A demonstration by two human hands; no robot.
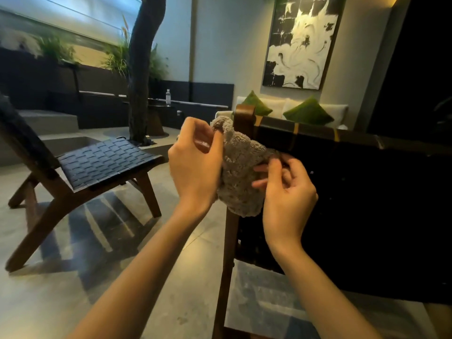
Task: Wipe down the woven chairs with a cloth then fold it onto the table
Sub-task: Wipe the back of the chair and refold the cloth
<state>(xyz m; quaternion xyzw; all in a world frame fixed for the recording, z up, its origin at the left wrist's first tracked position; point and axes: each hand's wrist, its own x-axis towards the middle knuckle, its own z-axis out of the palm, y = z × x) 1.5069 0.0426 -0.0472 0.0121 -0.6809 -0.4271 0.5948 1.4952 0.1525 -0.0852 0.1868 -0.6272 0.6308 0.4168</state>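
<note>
Both grips held the cloth (pixel 238 172) in the head view. The left grip (pixel 195 165) had its fingers curled round the bunched top corner, and the right grip (pixel 288 189) pinched the cloth's right-hand edge between thumb and fingertips. The cloth hung crumpled between them in mid-air, just in front of the upper left corner of the near woven chair (pixel 342 192). It was close to the chair's top rail, though I could not tell whether it touched. A second woven chair (pixel 105 160) stood well apart on the left, on the floor. The cloth looked like thick, looped terry: light, quite limp, rough enough not to slip, and in no way fragile. It would likely sag and crumple wherever it went unsupported. For wiping it seemed best gathered into a pad under one palm, and for folding taken by two neighbouring corners and drawn flat. What seemed to be a small dark desk (pixel 156 104) carrying a bottle (pixel 168 96) stood far off beside the tree trunk (pixel 141 69).
</note>
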